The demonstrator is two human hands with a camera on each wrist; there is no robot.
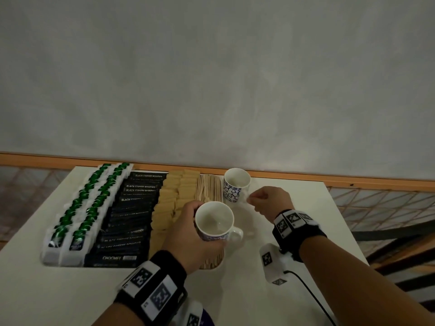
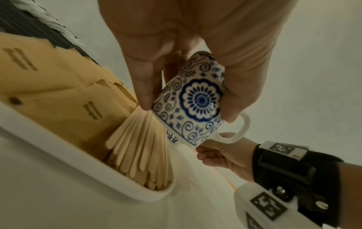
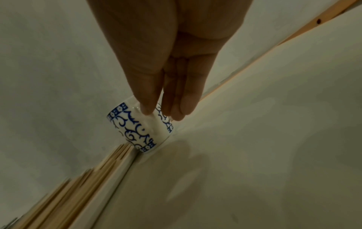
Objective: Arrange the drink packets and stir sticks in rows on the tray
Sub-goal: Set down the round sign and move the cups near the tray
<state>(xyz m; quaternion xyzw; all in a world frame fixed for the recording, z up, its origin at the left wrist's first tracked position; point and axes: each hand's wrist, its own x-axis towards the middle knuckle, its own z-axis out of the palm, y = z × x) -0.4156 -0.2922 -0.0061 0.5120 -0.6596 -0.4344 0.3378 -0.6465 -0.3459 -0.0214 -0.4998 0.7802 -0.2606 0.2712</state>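
The left hand is wrapped around a blue-patterned mug, lifted above the stir sticks in the tray; packets lie in rows to its left. The right hand pinches a second mug standing beside the tray

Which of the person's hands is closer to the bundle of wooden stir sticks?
Left. The left hand holds a mug right above the stir sticks; the right hand is off to their side, at the far mug.
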